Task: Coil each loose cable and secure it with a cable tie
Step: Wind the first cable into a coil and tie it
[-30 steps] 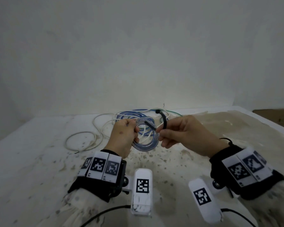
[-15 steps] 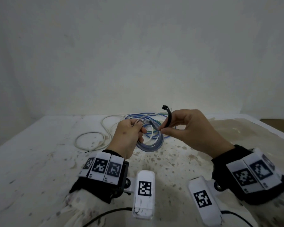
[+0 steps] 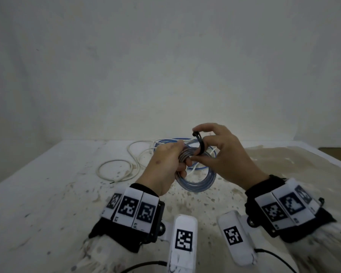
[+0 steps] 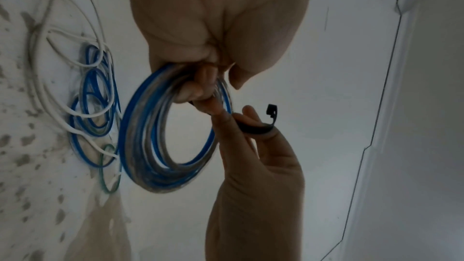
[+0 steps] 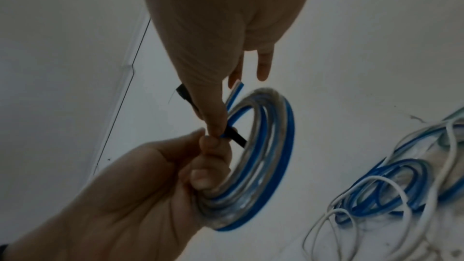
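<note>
Since the earlier frames, both hands have risen a little and the black cable tie, which arched above the coil, now bends down over the bundle, its head end standing free near the right forefinger. The left hand is closed around one side of the blue-and-clear coil, fingers curled through its middle, holding it in the air above the middle of the bench. The right hand pinches the tie between thumb and fingertips just beside the left hand's grip.

Judging from this, the wrap is begun but not locked, so the risks lie in the threading. The free tail, seen in the right wrist view poking past the strands, may catch only some turns, leaving outer loops unbound. The springy coil could fan open if the left grip eases while the tie is fed. The tie's head could also twist away, so the tail meets it the wrong way round. More loose cables, the white cable and blue cables, lie toward the far edge; a lowered coil might snag them.
</note>
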